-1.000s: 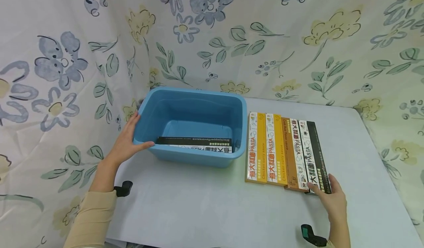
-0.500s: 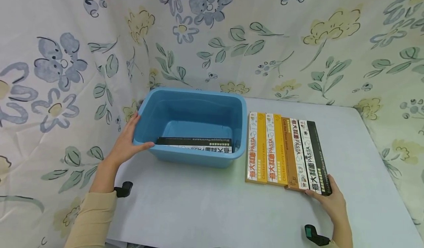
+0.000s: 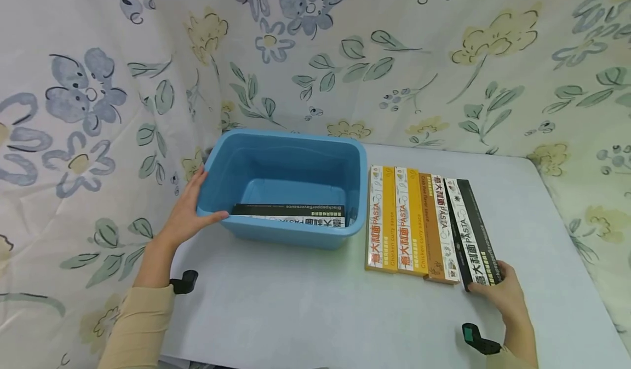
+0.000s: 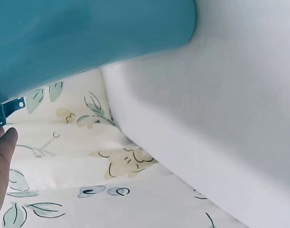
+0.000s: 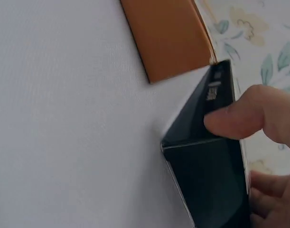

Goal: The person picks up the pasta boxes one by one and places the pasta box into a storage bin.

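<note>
My left hand (image 3: 189, 207) grips the near left corner of a blue plastic bin (image 3: 283, 238), thumb over the front rim, fingers along the left side. Inside, along the bin's front wall, lies a black and white pasta box (image 3: 291, 211). At the right, my right hand (image 3: 508, 295) holds the near end of another black and white pasta box (image 3: 468, 226). The right wrist view shows the thumb on that box's dark side (image 5: 219, 102), with fingers on the opposite side. The box's near end is angled away from a brown pasta box (image 3: 436, 226).
Two yellow pasta boxes (image 3: 382, 221) lie side by side between the bin and the brown box. All rest on a white table (image 3: 305, 303). A floral curtain (image 3: 394, 57) hangs behind the table and along its left and right sides.
My right hand has shifted right, swinging the near end of the black and white pasta box away from the brown one. The left hand keeps its place on the bin.
</note>
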### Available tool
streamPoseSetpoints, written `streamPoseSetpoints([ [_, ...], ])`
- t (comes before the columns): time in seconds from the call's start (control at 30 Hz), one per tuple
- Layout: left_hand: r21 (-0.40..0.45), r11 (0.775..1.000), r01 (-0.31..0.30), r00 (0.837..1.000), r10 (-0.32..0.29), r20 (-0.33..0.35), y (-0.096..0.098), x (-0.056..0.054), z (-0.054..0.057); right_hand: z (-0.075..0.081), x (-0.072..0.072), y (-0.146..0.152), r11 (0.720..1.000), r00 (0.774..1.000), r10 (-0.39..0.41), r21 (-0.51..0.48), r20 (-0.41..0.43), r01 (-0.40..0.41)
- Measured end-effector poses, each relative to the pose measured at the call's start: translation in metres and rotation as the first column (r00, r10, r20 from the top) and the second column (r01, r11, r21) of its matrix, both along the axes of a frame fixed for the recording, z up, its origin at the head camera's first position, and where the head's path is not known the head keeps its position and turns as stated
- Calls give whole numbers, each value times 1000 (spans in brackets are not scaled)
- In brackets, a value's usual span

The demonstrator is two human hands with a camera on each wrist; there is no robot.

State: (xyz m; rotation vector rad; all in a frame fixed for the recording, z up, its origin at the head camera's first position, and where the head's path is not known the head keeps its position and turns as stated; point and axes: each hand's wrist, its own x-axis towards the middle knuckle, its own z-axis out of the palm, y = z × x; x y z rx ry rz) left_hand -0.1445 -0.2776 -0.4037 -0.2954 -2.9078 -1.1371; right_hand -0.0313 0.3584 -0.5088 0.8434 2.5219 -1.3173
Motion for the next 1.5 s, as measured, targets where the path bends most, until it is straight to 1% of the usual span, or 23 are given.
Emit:
streamPoseSetpoints([
  [0.17,1,1000,-2,1000,2,2,-2,1,1,1,-13,-3,997,1000,-19,70,12,18],
  [0.33,-3,1000,-1,1000,1,4,-1,1,0,2,-21,-5,989,999,-4,148,32,0],
  [0.47,0,1000,1,1000,-1,0,-1,1,0,1,-25,-4,986,999,-20,165,47,12],
  [0.6,5,1000,-1,1000,1,-5,-1,1,0,1,-26,-3,991,997,-66,123,43,60],
  [0.73,12,1000,1,1000,-1,-12,-1,0,0,-1,-27,-4,990,992,-128,52,7,127],
  [0.83,13,1000,2,1000,-2,-11,-1,0,0,-3,-27,-7,985,986,-169,26,-18,169],
  [1.0,0,1000,-2,1000,2,-3,-1,0,0,-5,-25,-14,974,974,-222,37,-40,223],
  [1.27,3,1000,-8,1000,8,-3,0,0,1,-3,-21,-20,955,955,-292,31,-52,294],
  [1.5,13,1000,-2,1000,2,-1,0,0,1,7,-18,-17,950,950,-309,24,-50,311],
])
